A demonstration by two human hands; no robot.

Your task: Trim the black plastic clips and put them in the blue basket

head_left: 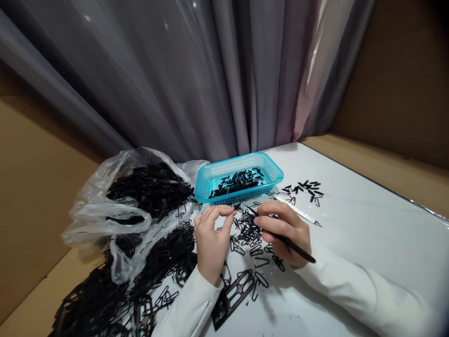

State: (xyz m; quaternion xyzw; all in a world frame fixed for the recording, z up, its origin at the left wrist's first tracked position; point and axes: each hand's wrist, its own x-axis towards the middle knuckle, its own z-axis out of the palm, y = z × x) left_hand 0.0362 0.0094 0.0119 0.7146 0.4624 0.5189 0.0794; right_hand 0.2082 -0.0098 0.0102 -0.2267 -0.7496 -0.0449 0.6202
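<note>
Hands — left (212,236) pinching black piece (237,206); right (286,229) holding black tool (296,249) — pen-like

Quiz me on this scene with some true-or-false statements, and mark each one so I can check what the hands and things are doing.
1. A grey curtain hangs behind the turquoise basket. True.
2. The turquoise basket holds nothing. False: many small black pieces lie in it.
3. The right hand holds a slim black tool. True.
4. The left hand lies flat on the table. False: its thumb and fingertip pinch a tiny black piece.
5. A clear plastic bag with black material inside lies left of the turquoise basket. True.
</note>
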